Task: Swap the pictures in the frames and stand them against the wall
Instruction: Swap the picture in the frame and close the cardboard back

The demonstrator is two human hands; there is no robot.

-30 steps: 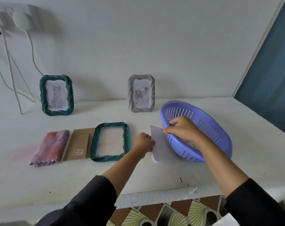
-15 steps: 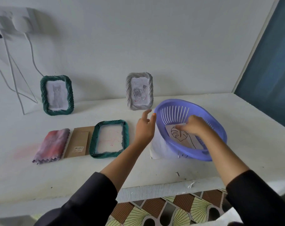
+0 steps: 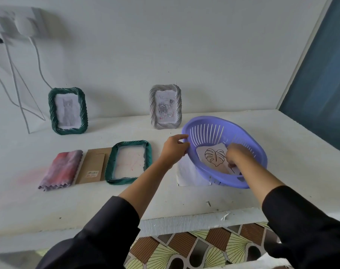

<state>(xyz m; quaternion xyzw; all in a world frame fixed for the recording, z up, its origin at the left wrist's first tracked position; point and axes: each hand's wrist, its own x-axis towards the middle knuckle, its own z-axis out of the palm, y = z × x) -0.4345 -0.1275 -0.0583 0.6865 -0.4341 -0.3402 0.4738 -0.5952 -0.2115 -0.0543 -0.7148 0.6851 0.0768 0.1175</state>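
Note:
A purple slotted basket [image 3: 260, 152] sits tilted at the right of the table, and a leaf picture [image 3: 213, 158] lies inside it. My right hand [image 3: 238, 156] reaches into the basket with its fingers curled on the picture's right edge. My left hand [image 3: 174, 150] grips the basket's left rim. A white sheet [image 3: 186, 173] pokes out from under the basket. A green frame [image 3: 129, 162] lies flat with no backing, and its cardboard backing [image 3: 92, 166] lies to the left of it. A green cat frame [image 3: 68, 111] and a grey rose frame [image 3: 165, 106] stand against the wall.
A folded red-purple cloth [image 3: 61, 169] lies left of the cardboard. White cables [image 3: 15, 84] hang down the wall at the far left. The table's front edge [image 3: 184, 220] runs close to my arms. A blue panel [image 3: 320, 74] borders the right side.
Both hands held a white sheet beside the raised basket; the sheet now lies under the basket. My right hand went inside onto the leaf picture and my left hand closed on the rim.

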